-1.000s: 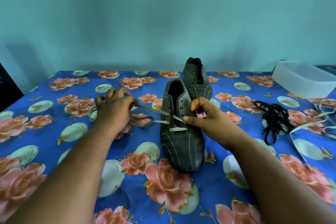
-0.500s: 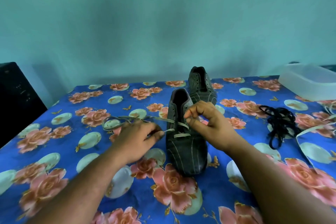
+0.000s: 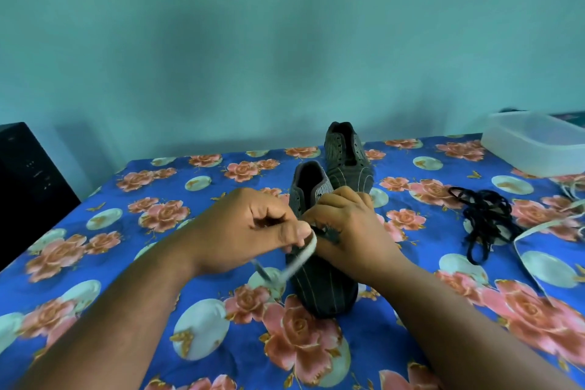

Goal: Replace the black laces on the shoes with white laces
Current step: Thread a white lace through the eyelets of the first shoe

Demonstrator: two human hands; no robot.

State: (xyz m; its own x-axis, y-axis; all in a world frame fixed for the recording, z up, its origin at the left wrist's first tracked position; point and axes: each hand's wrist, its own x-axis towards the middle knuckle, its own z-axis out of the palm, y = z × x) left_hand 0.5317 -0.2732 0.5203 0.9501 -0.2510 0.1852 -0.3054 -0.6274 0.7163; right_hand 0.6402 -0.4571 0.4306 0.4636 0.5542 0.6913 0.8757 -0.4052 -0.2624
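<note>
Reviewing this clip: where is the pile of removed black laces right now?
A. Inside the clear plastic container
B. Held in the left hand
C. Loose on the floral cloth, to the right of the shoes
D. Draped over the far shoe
C: the black laces lie in a loose tangle on the floral cloth, right of the near shoe and far shoe, outside the clear plastic container.

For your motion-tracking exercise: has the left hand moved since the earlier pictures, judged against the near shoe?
Yes. The left hand has moved right, from out over the cloth to the near shoe, and now pinches the white lace.
</note>
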